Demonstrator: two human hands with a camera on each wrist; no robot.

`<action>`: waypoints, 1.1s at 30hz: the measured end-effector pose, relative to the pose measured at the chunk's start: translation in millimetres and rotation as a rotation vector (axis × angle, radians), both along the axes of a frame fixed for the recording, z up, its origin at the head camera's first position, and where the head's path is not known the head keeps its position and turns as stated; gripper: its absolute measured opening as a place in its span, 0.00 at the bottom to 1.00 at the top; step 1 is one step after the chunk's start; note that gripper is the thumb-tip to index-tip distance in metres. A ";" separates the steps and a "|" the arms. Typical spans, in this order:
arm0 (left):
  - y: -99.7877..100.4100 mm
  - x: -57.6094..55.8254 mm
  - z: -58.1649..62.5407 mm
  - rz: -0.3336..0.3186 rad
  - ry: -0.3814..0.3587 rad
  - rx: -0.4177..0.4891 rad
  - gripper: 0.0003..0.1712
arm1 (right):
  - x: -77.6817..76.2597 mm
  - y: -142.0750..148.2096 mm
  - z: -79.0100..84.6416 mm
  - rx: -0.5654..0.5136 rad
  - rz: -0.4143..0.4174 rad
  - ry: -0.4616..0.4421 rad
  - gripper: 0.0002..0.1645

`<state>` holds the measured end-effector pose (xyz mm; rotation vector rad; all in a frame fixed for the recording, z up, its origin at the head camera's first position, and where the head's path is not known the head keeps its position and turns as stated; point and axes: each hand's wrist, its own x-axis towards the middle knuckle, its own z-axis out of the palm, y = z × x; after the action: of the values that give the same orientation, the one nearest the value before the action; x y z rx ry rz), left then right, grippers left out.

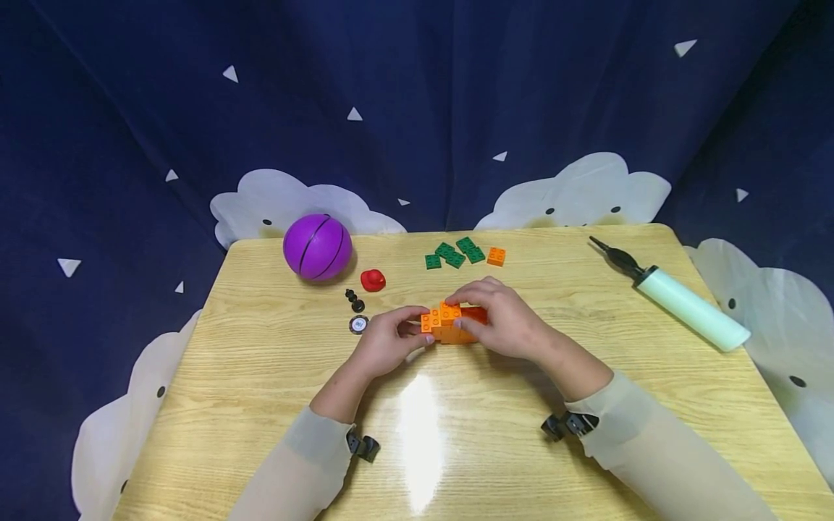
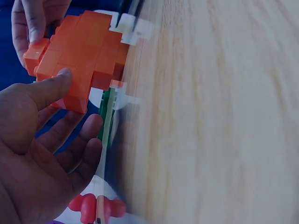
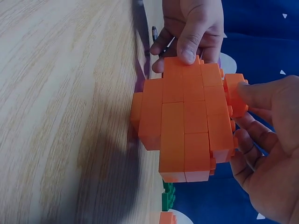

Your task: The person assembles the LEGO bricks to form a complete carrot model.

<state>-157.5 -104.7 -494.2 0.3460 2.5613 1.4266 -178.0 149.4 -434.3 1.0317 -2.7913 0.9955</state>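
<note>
An orange block build (image 3: pixel 184 116), made of several stacked toy bricks with stepped sides, sits between both hands. My left hand (image 1: pixel 384 339) grips its left end, thumb on the near face and fingers behind. With thumb and fingers, my right hand (image 1: pixel 508 318) pinches a small orange brick (image 3: pixel 236 94) at the top of the build. In the right wrist view that brick stands slightly tilted against the top studs. The build's right part is partly hidden behind the right hand in the head view.
Behind the hands lie several green bricks (image 1: pixel 454 255) and a loose orange brick (image 1: pixel 496 256). To the left are a purple ball (image 1: pixel 317 247), a red cap-like toy (image 1: pixel 373 280), a black chess piece (image 1: pixel 355 300) and a poker chip (image 1: pixel 358 324). A hand pump (image 1: pixel 691 307) lies at right.
</note>
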 end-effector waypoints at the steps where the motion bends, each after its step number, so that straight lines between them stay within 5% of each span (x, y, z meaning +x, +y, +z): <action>1: 0.1 -0.1 -0.1 0.001 0.000 -0.002 0.28 | 0.3 0.2 -0.1 0.001 -0.001 0.003 0.19; 33: 5.4 -1.8 -1.0 0.025 0.029 -0.013 0.25 | 0.9 -0.8 -6.4 0.020 0.005 0.052 0.18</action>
<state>-159.3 -99.3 -495.2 0.3366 2.6057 1.4233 -177.1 148.6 -440.7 1.0519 -2.7640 0.9295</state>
